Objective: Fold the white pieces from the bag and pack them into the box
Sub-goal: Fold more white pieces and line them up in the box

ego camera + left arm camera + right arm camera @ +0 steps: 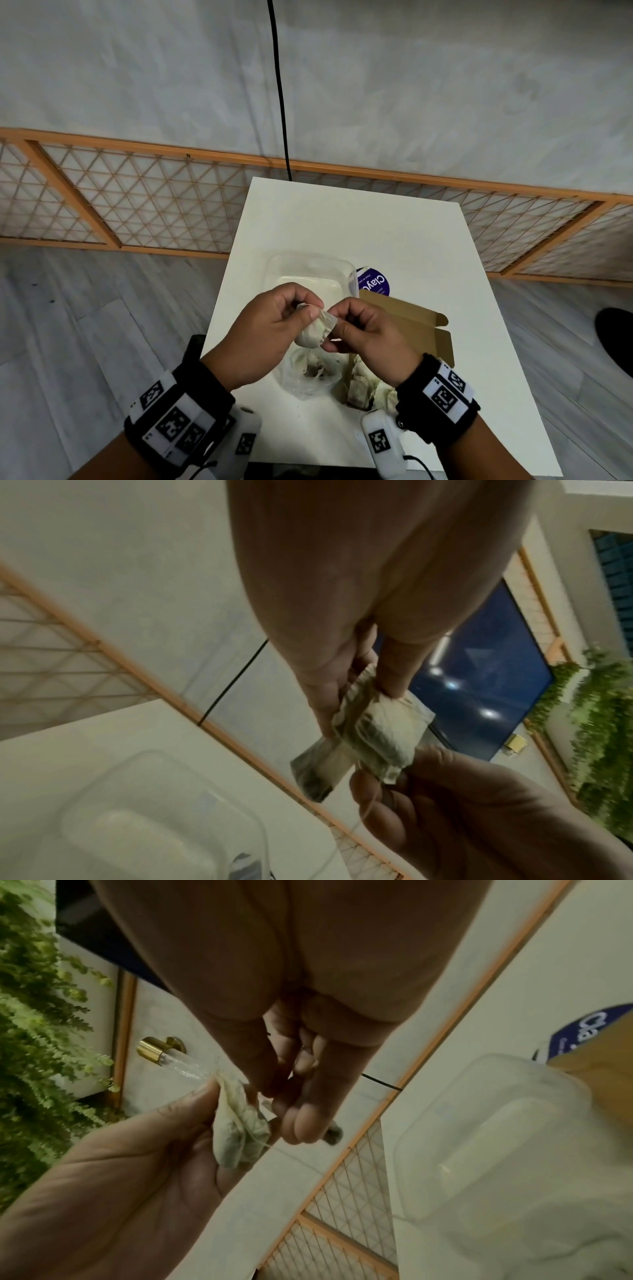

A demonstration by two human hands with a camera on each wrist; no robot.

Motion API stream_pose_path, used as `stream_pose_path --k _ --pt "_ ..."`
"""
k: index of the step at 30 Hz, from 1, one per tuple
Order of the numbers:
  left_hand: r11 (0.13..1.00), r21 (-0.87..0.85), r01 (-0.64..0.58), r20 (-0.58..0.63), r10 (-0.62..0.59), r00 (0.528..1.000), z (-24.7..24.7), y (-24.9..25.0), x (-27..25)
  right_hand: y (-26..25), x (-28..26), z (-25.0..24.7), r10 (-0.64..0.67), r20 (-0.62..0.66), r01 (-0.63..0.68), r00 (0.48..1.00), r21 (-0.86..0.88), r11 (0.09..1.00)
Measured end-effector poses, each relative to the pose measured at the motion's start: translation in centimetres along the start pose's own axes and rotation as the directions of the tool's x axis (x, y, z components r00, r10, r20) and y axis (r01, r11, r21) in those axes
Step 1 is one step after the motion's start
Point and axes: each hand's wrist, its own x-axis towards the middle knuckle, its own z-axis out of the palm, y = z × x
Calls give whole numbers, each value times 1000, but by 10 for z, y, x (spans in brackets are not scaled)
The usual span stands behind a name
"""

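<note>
Mid-fold: the left hand and right hand both pinch one white piece between them above the bag, which looks to hold more, while several already lie in the box under the right wrist

A pale grey wall is filling the upper half of the head view, with a thin black cable hanging straight down it. Along its base, a low orange-framed wooden lattice screen is running from side to side. A grey wood-plank floor is spreading below. A white rectangular worktop is standing against the screen. In the wrist views, green trailing foliage is hanging beside a dark blue glass pane that is reflecting lights.
</note>
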Motion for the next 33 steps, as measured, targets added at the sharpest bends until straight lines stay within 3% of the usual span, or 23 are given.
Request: stream_pose_path --k 4,9,11,16,19,26,33 --pt "997 -31 66 -50 -68 996 -12 -16 3 18 8 -7 46 -55 -48 997 -33 998" --pt "990 -48 135 -20 -136 990 -25 -30 -4 51 12 -13 75 -115 -116 991 -406 907" --pt "986 -77 146 15 -146 989 -25 -28 -6 50 13 -6 91 -78 -116 993 -438 891" --pt "975 -164 151 171 -122 978 -23 -21 -9 32 14 18 67 97 -41 993 -251 967" --pt "967 -212 139 234 -88 968 -22 -15 -11 27 15 28 16 129 0 992 -127 992" --pt "965 -241 99 142 -66 988 -38 -5 -10 8 2 22 -29 91 29 995 -2 1000" --pt "977 -199 75 89 -58 994 -50 0 -4 -8 -11 12 -84 112 88 990 -33 996"
